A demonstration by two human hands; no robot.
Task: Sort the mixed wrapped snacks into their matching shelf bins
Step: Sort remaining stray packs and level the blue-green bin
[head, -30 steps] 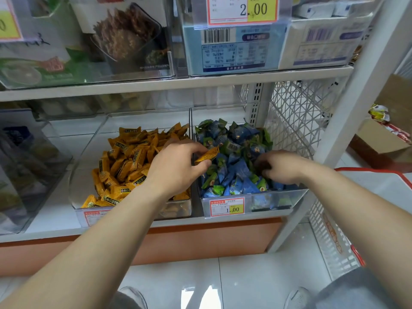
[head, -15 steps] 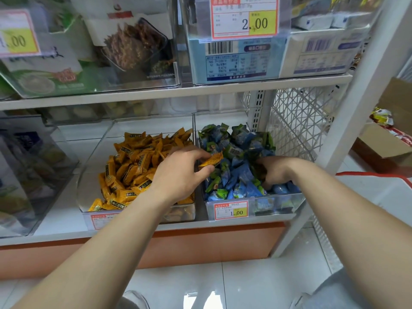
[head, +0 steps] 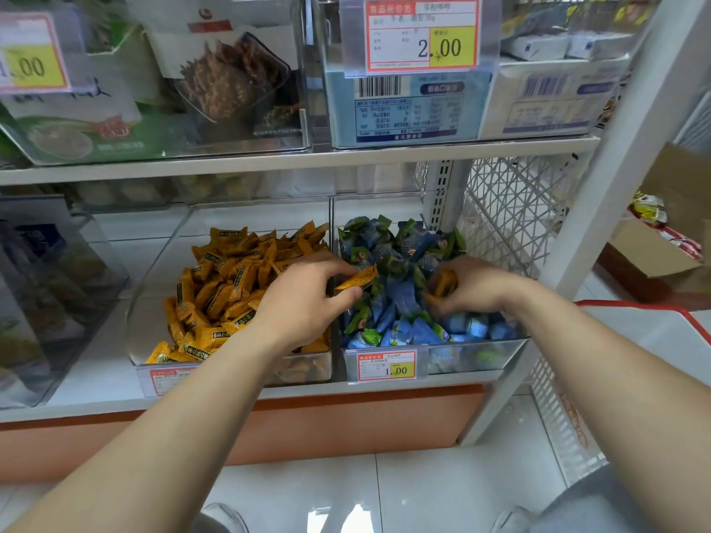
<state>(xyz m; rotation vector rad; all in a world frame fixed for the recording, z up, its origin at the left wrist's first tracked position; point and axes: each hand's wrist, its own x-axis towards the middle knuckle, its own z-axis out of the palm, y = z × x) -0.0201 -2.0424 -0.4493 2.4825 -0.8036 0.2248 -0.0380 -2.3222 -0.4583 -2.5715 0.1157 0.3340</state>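
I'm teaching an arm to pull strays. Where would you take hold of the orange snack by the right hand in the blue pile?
Likely its exposed upper end, from above: the orange snack stands tilted among blue snacks that hide its lower part. The right hand curls round it there.

head view, close, down toward shelf (head: 292, 163)

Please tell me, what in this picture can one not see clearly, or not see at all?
Head view:
1. The price on the orange bin's tag, covered by the left forearm.
2. How many orange snacks the right hand holds; its curled fingers hide them.
3. Any strays deeper in the blue snack bin; the pile covers them.
4. The small print on the blue bin's tag: too small to read.
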